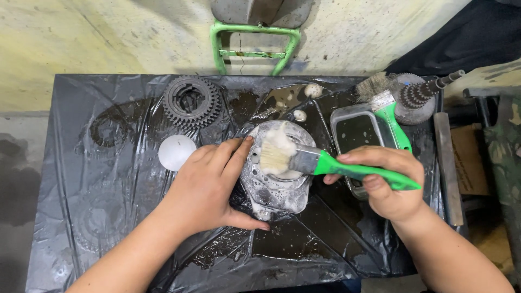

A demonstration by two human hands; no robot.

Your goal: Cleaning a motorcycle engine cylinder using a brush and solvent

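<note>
A grey metal housing part [279, 190] lies wet and foamy in the middle of a black plastic sheet [108, 217]. My left hand [211, 187] grips its left side, thumb under the near edge and fingers over the top. My right hand [382, 182] holds a green-handled paintbrush [325, 163] whose soapy bristles rest on the part's top.
A dark toothed gear [191, 101] and a white disc [176, 152] lie at the left. A clear tray of dark liquid [355, 133] holds a second green brush [388, 108]. A geared shaft [420, 95] lies at the back right. A green metal frame [255, 46] stands behind.
</note>
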